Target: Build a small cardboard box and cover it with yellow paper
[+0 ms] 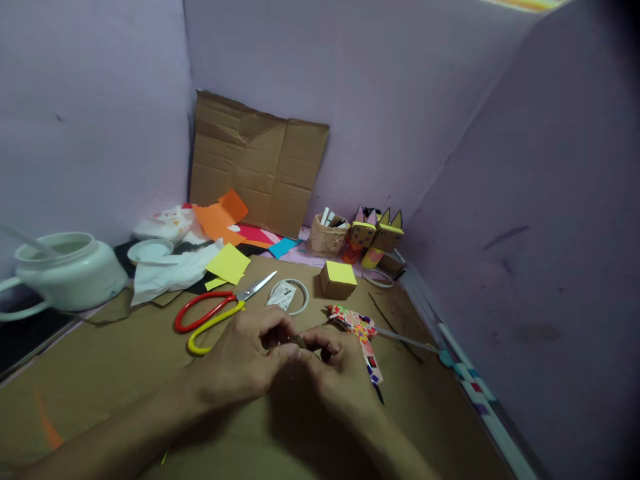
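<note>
My left hand (255, 353) and my right hand (335, 367) meet fingertip to fingertip above the brown cardboard surface (215, 433). Both are closed in a pinch around something small and dark between them, mostly hidden by the fingers. Left of my left hand lie scissors (210, 317) with one red and one yellow handle, blades pointing away. Beyond my hands is a white tape roll (301, 298) with a printed label (283, 295). A flower-patterned glue gun (367, 330) lies beside my right hand.
A small brown box with a yellow top (339, 279) stands farther back. Yellow paper (229, 264), orange paper (220, 217), a basket (327, 239) and decorated figures (383, 237) line the back. A white pot (75, 273) stands left; cardboard (260, 167) leans on the wall.
</note>
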`<state>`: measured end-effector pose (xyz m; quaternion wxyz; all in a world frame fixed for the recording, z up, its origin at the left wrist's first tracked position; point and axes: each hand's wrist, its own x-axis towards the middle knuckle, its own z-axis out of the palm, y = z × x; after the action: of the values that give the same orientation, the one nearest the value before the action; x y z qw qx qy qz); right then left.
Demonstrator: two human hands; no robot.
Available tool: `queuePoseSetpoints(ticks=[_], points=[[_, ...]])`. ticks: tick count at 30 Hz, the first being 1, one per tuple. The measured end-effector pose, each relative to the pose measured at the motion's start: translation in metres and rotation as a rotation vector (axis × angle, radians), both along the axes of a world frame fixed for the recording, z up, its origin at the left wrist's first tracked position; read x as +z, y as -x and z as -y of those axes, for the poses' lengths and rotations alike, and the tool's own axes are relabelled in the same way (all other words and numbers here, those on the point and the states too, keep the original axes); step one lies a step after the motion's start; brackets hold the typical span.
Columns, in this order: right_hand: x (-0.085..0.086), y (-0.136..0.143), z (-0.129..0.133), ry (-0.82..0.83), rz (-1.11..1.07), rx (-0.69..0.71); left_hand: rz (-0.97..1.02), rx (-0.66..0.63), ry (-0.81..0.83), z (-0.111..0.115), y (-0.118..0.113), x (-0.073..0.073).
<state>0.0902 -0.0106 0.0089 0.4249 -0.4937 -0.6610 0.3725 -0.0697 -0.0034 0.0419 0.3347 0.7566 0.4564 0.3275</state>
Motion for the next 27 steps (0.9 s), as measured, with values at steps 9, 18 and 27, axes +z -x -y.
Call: queuePoseSetpoints(ticks=[9,18,27], points=[[0.01,0.001,-0.001,-0.008,-0.069,-0.019,0.317,0.12,0.112,-0.008,-0.002,-0.012],[0.013,0.0,-0.006,0.126,-0.491,-0.115,0.592,0.029,0.426,-0.009,-0.005,-0.02],[0.016,-0.005,-0.007,0.293,-0.47,0.006,0.394,-0.096,0.407,-0.007,-0.003,-0.022]])
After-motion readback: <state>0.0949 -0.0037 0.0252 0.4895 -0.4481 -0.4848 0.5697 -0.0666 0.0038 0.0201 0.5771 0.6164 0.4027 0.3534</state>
